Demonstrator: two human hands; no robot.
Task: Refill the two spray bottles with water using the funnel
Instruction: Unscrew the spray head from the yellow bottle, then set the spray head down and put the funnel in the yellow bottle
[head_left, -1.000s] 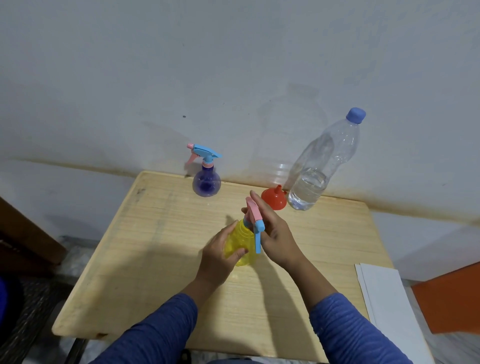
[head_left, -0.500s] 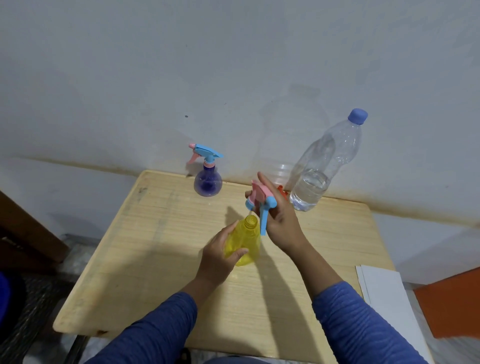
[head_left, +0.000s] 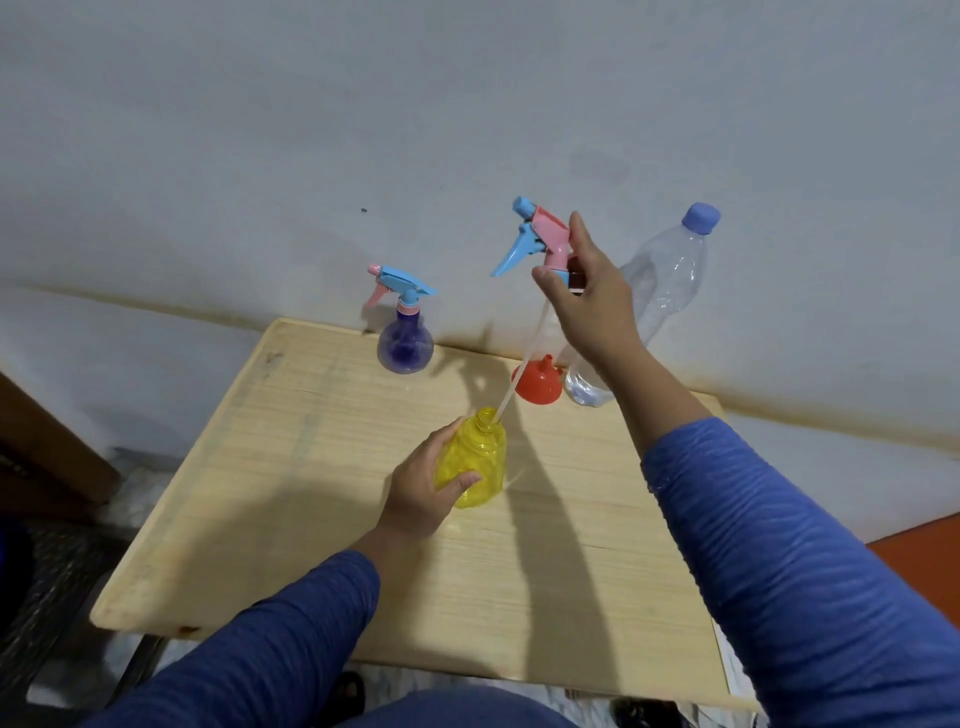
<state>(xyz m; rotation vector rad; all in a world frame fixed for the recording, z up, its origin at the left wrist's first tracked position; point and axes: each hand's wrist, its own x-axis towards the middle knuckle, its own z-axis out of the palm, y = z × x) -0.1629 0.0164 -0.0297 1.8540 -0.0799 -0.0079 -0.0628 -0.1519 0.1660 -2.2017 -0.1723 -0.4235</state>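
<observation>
My left hand (head_left: 422, 493) grips a yellow spray bottle (head_left: 480, 457) standing on the wooden table (head_left: 311, 519), its neck uncovered. My right hand (head_left: 592, 301) holds the pink and blue spray head (head_left: 535, 239) high above it. The head's thin dip tube (head_left: 522, 364) slants down, its tip at the yellow bottle's mouth. A purple spray bottle (head_left: 405, 340) with its head on stands at the table's far edge. An orange funnel (head_left: 537, 382) sits upside down beside a clear water bottle (head_left: 670, 280) with a blue cap, partly hidden by my right arm.
A pale wall rises right behind the table. White paper (head_left: 727, 654) shows at the lower right past the table edge, and an orange surface (head_left: 914, 545) lies at the far right. Dark furniture (head_left: 47, 457) stands to the left.
My right hand has lifted the spray head up and away from the yellow bottle, drawing the dip tube almost fully out. My left hand has stayed on the bottle.
</observation>
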